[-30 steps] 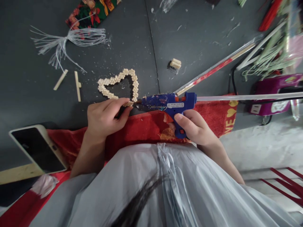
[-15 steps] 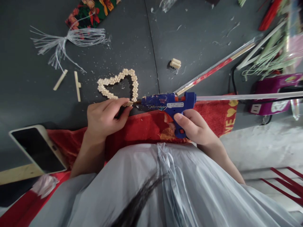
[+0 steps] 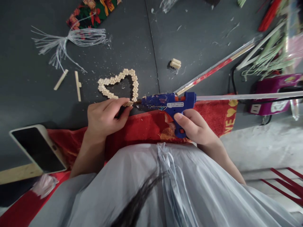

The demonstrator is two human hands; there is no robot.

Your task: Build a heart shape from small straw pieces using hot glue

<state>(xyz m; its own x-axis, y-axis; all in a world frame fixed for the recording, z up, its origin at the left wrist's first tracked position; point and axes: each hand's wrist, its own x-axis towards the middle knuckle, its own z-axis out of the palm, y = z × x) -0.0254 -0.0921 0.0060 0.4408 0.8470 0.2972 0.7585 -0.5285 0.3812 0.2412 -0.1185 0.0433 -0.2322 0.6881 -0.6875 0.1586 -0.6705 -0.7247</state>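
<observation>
A cream heart-shaped frame [image 3: 135, 82], made of many small knobbly pieces, lies on the dark table. My left hand [image 3: 106, 115] pinches its lower tip between thumb and forefinger; the fingers hide part of that edge. My right hand [image 3: 195, 126] is wrapped round the handle of a blue hot glue gun [image 3: 156, 100]. The gun's nozzle meets the heart's tip right by my left fingertips. Out of the gun's back runs a long translucent glue stick [image 3: 220, 97]. Whether glue is flowing I cannot make out.
Under my wrists lies a red towel [image 3: 146, 126], with a phone [image 3: 38, 148] at its left. Short cream sticks [image 3: 78, 86], a small stick bundle [image 3: 175, 63] and a white strand bundle [image 3: 87, 37] lie beyond. A purple power strip [image 3: 272, 91] with a cord sits at right.
</observation>
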